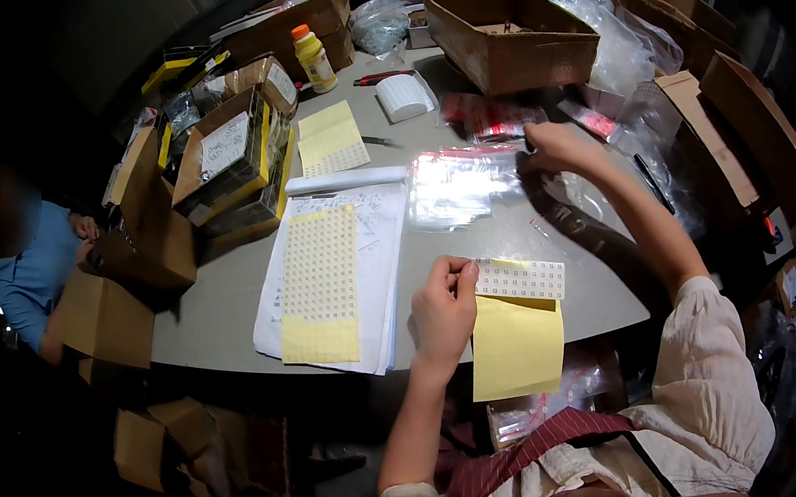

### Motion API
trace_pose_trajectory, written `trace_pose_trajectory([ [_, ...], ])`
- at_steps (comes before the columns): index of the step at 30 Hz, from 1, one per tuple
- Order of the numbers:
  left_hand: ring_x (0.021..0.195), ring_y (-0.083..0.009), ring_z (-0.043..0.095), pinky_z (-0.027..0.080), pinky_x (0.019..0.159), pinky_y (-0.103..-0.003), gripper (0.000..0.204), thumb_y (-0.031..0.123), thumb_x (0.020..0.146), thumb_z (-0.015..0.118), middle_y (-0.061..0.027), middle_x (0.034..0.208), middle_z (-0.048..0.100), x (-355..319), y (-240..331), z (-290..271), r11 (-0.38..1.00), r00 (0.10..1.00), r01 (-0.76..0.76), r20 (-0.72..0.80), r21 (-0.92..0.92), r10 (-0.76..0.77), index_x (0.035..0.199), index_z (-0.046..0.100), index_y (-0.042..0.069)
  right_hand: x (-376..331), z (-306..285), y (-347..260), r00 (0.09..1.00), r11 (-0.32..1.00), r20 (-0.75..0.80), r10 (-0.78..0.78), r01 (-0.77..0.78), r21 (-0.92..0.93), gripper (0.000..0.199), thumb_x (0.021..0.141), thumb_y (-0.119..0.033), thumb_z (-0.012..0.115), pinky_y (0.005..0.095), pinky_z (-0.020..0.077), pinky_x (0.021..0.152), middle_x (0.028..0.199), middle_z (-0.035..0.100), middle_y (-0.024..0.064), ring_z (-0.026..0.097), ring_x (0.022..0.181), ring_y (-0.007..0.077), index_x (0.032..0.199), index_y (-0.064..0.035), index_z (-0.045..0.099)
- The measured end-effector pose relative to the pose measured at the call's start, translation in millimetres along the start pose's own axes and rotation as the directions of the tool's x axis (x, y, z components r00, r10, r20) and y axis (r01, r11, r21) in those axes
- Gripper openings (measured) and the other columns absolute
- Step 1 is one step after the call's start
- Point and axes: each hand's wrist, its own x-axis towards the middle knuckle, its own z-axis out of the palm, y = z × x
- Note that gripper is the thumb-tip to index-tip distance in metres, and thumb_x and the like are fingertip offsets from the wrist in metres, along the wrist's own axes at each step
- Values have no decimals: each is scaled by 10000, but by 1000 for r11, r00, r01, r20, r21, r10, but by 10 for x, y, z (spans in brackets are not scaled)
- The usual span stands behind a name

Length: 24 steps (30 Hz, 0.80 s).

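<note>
My left hand (444,312) is closed, thumb on top, on the upper left edge of a sticker sheet (518,281). White labels cover the sheet's upper part; its bare yellow backing hangs down over the table's near edge. Farther out, my right hand (563,149) reaches to the right end of a pile of clear plastic zip bags (464,185). Its fingers are curled down and pressed together at the bags; what lies between them is too small to make out. Red-edged bags (490,117) lie just beyond that hand.
Left of my hands, another sticker sheet (318,283) rests on a stack of papers (381,250). A yellow sheet (331,137), a white roll (404,97) and a yellow bottle (314,59) sit farther back. Cardboard boxes (512,39) ring the table (227,327). At far left is another person's hand (85,226).
</note>
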Motion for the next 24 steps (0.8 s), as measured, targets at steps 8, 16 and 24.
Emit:
trace_pose_trajectory([
  [8,628,-74,576,451,553,-275,202,165,996,651,-69,731,690,6,21,35,1000,999,-20,42,-8,20,940,649,-29,-846,-261,-876,868,620,25,-496,334,710,260,942,-260,723,393,521,750,860,675,146,633,781,243,989,-12,662],
  [16,579,-104,550,440,558,-316,181,170,1013,656,-82,664,655,15,-33,23,987,994,95,62,-127,-87,962,667,-3,-1068,-23,-1193,811,778,-253,-527,581,241,233,801,-144,719,458,539,812,931,666,157,658,908,363,987,-29,637],
  [24,584,-89,560,439,556,-296,198,184,1030,631,-69,660,653,67,-253,68,994,999,-26,42,-103,31,991,687,-2,-1245,135,-1148,528,613,-347,-775,763,-207,320,756,-168,647,403,504,844,984,590,100,583,933,283,1055,-56,625],
])
